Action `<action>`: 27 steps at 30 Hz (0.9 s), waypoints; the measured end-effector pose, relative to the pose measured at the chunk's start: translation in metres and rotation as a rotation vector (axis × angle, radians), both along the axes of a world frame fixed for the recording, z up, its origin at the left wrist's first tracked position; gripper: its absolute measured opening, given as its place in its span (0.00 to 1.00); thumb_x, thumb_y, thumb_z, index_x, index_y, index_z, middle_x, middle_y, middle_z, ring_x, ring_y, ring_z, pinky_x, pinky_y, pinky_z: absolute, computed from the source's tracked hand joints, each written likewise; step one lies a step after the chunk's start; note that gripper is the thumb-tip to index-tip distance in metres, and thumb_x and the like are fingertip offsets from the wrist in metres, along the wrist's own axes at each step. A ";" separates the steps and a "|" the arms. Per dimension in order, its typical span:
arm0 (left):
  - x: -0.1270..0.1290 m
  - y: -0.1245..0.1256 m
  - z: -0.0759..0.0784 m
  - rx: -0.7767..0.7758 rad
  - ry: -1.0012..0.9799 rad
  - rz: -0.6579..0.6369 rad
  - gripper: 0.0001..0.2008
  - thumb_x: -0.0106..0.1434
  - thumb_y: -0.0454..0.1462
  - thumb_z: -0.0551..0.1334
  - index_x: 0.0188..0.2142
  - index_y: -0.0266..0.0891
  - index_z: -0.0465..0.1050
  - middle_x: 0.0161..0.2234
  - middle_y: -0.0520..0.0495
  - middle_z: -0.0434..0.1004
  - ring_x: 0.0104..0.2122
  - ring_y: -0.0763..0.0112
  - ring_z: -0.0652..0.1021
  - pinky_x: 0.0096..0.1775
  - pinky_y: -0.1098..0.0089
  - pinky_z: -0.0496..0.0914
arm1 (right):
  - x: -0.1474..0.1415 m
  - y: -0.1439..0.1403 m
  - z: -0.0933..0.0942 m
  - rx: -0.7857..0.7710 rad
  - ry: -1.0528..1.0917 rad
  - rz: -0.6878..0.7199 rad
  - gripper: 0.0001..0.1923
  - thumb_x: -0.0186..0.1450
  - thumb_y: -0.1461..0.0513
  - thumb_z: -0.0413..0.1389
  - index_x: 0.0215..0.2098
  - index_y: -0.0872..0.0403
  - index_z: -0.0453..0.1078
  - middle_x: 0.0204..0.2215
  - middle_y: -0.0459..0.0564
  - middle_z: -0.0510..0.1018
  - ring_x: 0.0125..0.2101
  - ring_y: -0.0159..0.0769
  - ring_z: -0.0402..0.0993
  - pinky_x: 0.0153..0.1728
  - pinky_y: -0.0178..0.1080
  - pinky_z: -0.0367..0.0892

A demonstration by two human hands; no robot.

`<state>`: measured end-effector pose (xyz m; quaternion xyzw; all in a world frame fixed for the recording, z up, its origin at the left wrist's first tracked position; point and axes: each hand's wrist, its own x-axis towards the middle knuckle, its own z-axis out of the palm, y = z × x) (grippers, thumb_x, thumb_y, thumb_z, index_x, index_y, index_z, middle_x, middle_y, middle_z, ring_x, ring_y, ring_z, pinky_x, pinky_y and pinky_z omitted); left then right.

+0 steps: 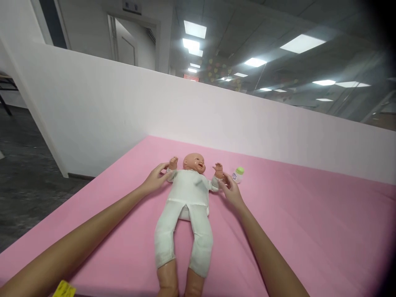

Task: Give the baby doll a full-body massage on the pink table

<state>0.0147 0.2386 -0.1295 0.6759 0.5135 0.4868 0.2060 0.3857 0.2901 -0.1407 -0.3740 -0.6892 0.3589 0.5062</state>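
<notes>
A baby doll (188,189) in a white top and white trousers lies on its back on the pink-covered table (130,247). Its bare head points toward the white partition, and both its arms are raised beside the head. My left hand (155,178) pinches the doll's sleeved arm on the left, close to the cuff. On the other side, my right hand (232,190) has its fingers closed at the opposite cuff, just below the doll's small hand. A small bottle with a green cap (238,175) stands right beside my right fingers.
The white partition (198,111) runs along the far side of the table. Grey floor (27,165) shows to the left. A yellow tag (64,289) is at the bottom left edge. Ceiling lights and a doorway lie beyond the partition.
</notes>
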 end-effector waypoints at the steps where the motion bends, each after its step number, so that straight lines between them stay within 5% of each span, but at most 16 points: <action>1: 0.000 0.009 -0.002 -0.002 -0.026 0.043 0.29 0.68 0.55 0.58 0.61 0.42 0.71 0.60 0.40 0.74 0.56 0.55 0.76 0.53 0.60 0.72 | -0.004 0.006 -0.008 -0.025 0.066 -0.061 0.31 0.66 0.45 0.61 0.61 0.51 0.66 0.50 0.56 0.81 0.48 0.46 0.78 0.48 0.46 0.73; 4: 0.000 0.033 -0.005 -0.072 -0.034 0.203 0.28 0.66 0.54 0.59 0.55 0.37 0.77 0.53 0.39 0.79 0.50 0.56 0.79 0.51 0.61 0.72 | -0.011 0.018 -0.023 -0.081 0.133 -0.250 0.36 0.63 0.43 0.62 0.61 0.52 0.60 0.41 0.54 0.83 0.39 0.45 0.80 0.42 0.45 0.73; 8: -0.003 0.051 -0.002 -0.222 0.012 0.420 0.28 0.59 0.52 0.66 0.53 0.38 0.79 0.43 0.42 0.83 0.43 0.56 0.81 0.44 0.64 0.71 | -0.009 0.025 -0.026 -0.104 0.020 -0.386 0.28 0.63 0.44 0.61 0.53 0.51 0.66 0.35 0.51 0.83 0.37 0.45 0.80 0.42 0.43 0.71; 15: -0.002 0.056 -0.004 -0.243 0.249 0.476 0.20 0.64 0.51 0.59 0.32 0.42 0.84 0.29 0.43 0.81 0.42 0.50 0.78 0.43 0.60 0.68 | -0.002 0.027 -0.025 -0.116 -0.123 -0.385 0.23 0.63 0.45 0.57 0.49 0.50 0.74 0.36 0.50 0.84 0.39 0.45 0.80 0.42 0.42 0.70; 18: 0.004 0.055 -0.002 -0.279 0.407 0.523 0.24 0.67 0.50 0.54 0.25 0.41 0.81 0.35 0.35 0.81 0.49 0.41 0.74 0.48 0.53 0.67 | -0.001 0.026 -0.024 -0.108 -0.158 -0.386 0.21 0.63 0.47 0.56 0.46 0.50 0.76 0.36 0.50 0.84 0.40 0.45 0.79 0.42 0.42 0.70; 22: 0.014 0.052 0.001 -0.295 0.551 0.546 0.26 0.70 0.47 0.49 0.37 0.38 0.84 0.51 0.27 0.76 0.55 0.37 0.70 0.54 0.44 0.63 | -0.001 0.023 -0.021 -0.120 -0.161 -0.395 0.19 0.64 0.46 0.56 0.43 0.50 0.77 0.36 0.50 0.84 0.40 0.45 0.79 0.42 0.41 0.70; 24: 0.016 0.050 0.002 -0.306 0.562 0.545 0.27 0.70 0.49 0.48 0.42 0.38 0.83 0.53 0.27 0.74 0.56 0.36 0.70 0.55 0.42 0.62 | -0.002 0.022 -0.019 -0.133 -0.160 -0.406 0.20 0.63 0.44 0.58 0.43 0.50 0.76 0.36 0.50 0.83 0.40 0.45 0.80 0.42 0.41 0.70; 27: 0.016 0.049 0.005 -0.290 0.514 0.539 0.29 0.67 0.57 0.52 0.35 0.39 0.82 0.49 0.29 0.77 0.55 0.35 0.71 0.53 0.45 0.64 | -0.003 0.022 -0.019 -0.158 -0.166 -0.442 0.24 0.58 0.44 0.63 0.44 0.50 0.74 0.35 0.50 0.82 0.39 0.46 0.80 0.43 0.43 0.71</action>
